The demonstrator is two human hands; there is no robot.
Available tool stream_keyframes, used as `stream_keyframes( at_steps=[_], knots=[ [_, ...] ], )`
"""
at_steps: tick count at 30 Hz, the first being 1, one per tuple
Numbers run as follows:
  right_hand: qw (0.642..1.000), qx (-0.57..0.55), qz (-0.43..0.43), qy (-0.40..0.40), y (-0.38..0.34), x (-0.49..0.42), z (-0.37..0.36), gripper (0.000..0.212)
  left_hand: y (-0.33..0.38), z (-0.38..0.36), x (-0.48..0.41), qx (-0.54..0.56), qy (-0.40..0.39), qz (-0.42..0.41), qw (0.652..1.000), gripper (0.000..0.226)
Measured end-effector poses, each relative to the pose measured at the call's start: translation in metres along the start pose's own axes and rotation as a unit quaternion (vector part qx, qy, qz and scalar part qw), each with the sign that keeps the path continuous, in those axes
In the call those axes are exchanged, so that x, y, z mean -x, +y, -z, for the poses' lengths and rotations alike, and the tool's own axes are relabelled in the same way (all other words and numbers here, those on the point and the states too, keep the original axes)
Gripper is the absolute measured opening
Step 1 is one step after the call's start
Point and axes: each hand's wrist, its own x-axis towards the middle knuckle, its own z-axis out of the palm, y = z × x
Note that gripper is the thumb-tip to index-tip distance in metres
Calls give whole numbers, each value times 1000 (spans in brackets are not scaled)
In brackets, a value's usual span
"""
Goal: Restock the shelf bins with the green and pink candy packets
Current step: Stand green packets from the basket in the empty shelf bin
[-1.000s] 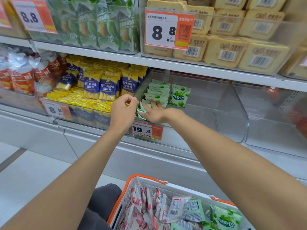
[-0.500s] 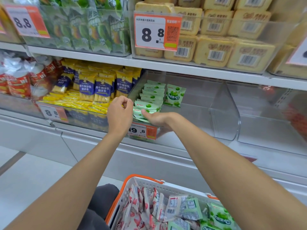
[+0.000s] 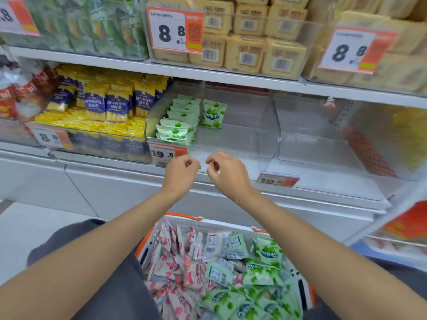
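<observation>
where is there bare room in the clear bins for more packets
Bare floor lies between the green packets and the clear divider, and the next bin to its right shows bare floor too. Crowded: the left bin of yellow packets.

Both hands have pulled back out of the bin (image 3: pixel 254 146). The left hand (image 3: pixel 181 173) and right hand (image 3: pixel 225 173) now hang near its front edge, fingers curled, holding nothing. The right hand no longer covers the green packets (image 3: pixel 175 131) at the bin's near left.

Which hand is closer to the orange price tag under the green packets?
Left: the left hand is beside the orange price tag; the right hand is farther right.
</observation>
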Motion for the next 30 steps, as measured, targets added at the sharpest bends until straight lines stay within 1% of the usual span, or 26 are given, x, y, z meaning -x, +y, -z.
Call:
stream_keyframes(
  at_steps=[2, 4, 6, 8, 9, 10, 11, 13, 14, 15, 16, 17, 20, 21, 23, 24, 25, 26, 27, 28, 29, 30],
  knots=[
    [992, 3, -60, -112, 28, 42, -14, 20, -20, -19, 17, -51, -104, 49, 992, 28],
    [963, -13, -140, -232, 60, 86, -30, 23, -47, -36, 31, -84, -194, 113, 971, 29],
    [928, -23, -208, -308, 90, 128, -45, 21, -73, -50, 41, -129, -243, 142, 951, 32],
    [895, -7, -242, -373, 111, 160, -61, 19, -92, -60, 49, -169, -274, 156, 934, 30],
    [881, -1, -253, -401, 116, 172, -71, 18, -97, -64, 53, -175, -287, 164, 927, 26],
    [870, -6, -265, -415, 116, 181, -79, 12, -101, -67, 56, -180, -299, 166, 922, 23],
    [863, -22, -272, -424, 117, 187, -89, 14, -105, -71, 58, -186, -309, 163, 918, 23],
    [850, -37, -268, -452, 111, 197, -108, 48, -109, -76, 61, -198, -316, 157, 914, 23],
    [846, -34, -252, -469, 108, 201, -118, 61, -109, -78, 63, -198, -318, 162, 913, 22],
    [846, -29, -229, -480, 105, 205, -126, 71, -109, -80, 65, -194, -319, 168, 912, 21],
    [849, -26, -216, -482, 103, 209, -135, 76, -109, -81, 68, -188, -320, 176, 912, 21],
    [856, -25, -206, -473, 103, 213, -142, 77, -109, -81, 70, -180, -321, 183, 911, 23],
    [884, -24, -204, -420, 107, 215, -151, 60, -111, -78, 74, -186, -322, 177, 911, 30],
    [883, -39, -219, -414, 108, 210, -148, 55, -114, -76, 73, -193, -320, 176, 911, 28],
    [863, -99, -260, -423, 110, 194, -134, 49, -116, -70, 70, -202, -306, 182, 912, 20],
    [849, -139, -284, -423, 110, 182, -123, 45, -116, -67, 67, -215, -293, 188, 913, 21],
    [832, -191, -316, -414, 110, 170, -109, 42, -116, -66, 64, -227, -287, 195, 910, 20],
    [805, -260, -355, -397, 108, 159, -94, 40, -114, -64, 63, -231, -289, 196, 908, 18],
    [763, -346, -395, -376, 105, 149, -80, 37, -110, -63, 62, -215, -293, 206, 908, 14],
    [713, -430, -426, -354, 103, 140, -68, 35, -105, -63, 62, -168, -304, 228, 909, 11],
    [667, -497, -447, -330, 101, 133, -58, 35, -101, -65, 63, -95, -317, 260, 907, 19],
    [632, -543, -462, -304, 97, 127, -50, 35, -97, -67, 63, -12, -325, 296, 898, 33]
  ],
)
